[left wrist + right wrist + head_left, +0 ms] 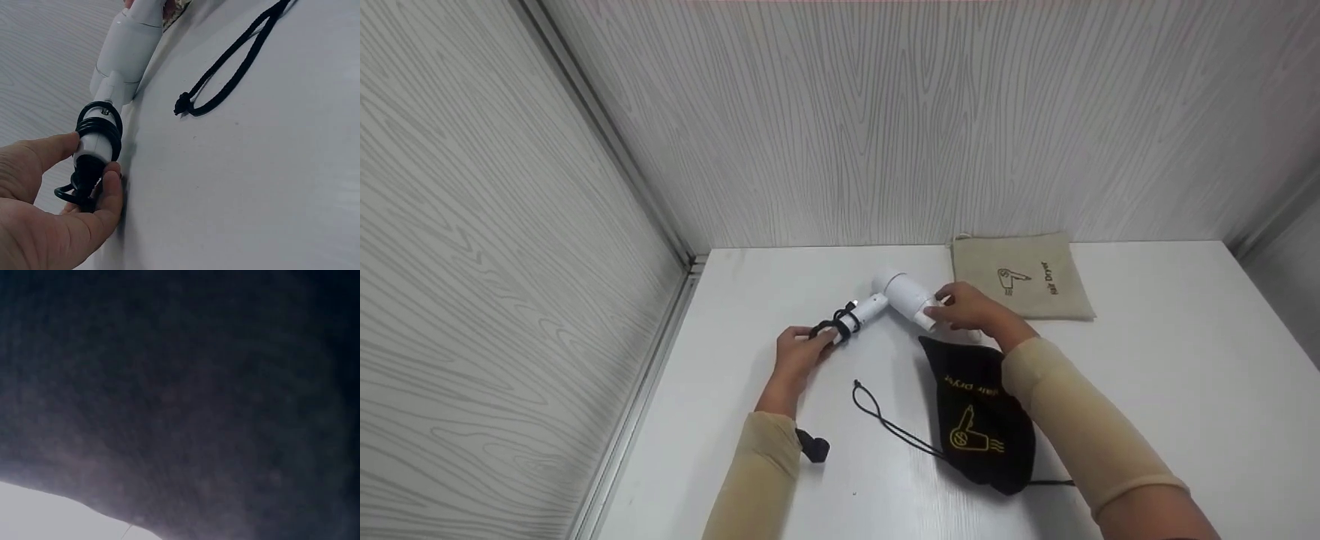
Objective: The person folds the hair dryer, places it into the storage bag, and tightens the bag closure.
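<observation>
A white hair dryer [907, 295] lies on the white table, its black cord [100, 130] wound round the handle [94, 147]. My left hand [799, 356] grips the handle's lower end, thumb on one side and fingers on the other. At the barrel's narrow nozzle, my right hand [966, 307] pinches the tip between thumb and fingers. A black drawstring pouch [979, 420] with a yellow hair dryer print lies below the right hand, partly under the right forearm. In the right wrist view a dark, blurred surface fills most of the picture, and the right hand is hidden.
A beige pouch [1024, 277] with a hair dryer print lies flat at the back of the table [1155, 360], behind the right hand. The black pouch's drawstring [896, 429] stretches left over the tabletop. Wood-grain panels [885, 127] stand behind and at the left.
</observation>
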A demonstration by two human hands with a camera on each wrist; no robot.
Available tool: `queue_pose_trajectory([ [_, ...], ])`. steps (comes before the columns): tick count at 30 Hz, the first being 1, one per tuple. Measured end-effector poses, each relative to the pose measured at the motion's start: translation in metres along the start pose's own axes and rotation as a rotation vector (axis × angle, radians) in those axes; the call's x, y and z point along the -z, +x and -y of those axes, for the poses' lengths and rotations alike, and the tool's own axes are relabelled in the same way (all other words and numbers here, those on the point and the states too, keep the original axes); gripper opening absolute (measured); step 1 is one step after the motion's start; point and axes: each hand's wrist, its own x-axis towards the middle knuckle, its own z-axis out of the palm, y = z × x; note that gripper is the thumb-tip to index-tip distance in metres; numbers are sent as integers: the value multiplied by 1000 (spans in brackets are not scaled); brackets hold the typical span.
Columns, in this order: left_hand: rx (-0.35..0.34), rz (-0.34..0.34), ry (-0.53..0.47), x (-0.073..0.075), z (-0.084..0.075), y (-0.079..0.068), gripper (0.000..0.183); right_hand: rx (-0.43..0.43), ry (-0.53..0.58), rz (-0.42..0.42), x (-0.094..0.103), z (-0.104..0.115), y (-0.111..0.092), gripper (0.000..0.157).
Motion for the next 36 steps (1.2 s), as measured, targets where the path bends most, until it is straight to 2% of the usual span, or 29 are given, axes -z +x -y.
queue_pose_trajectory([
  [3, -4, 6, 0, -2, -1, 0, 61, 12, 10, 0, 2, -3, 0, 58],
  [8, -27, 36, -67, -10, -9, 0, 62, 28, 28, -11, 13, -5, -5, 58],
  [12, -38, 91, -107, -15, -16, -1, 63, 37, 50, -12, 21, -5, -11, 58],
  [19, -32, 266, -38, -19, -24, -4, 53, 44, 95, -18, 35, -8, -24, 58],
  [23, -57, 308, -58, -21, -27, -5, 51, 82, 87, -36, 42, -9, -30, 57],
  [29, -50, 347, -92, -21, -35, -8, 47, 134, 95, -57, 48, -9, -37, 52],
  [32, -47, 366, -96, -20, -39, -9, 43, 136, 105, -70, 49, -9, -41, 54],
  [36, -60, 412, -55, -20, -44, -12, 36, 119, 141, -93, 53, -10, -47, 57],
])
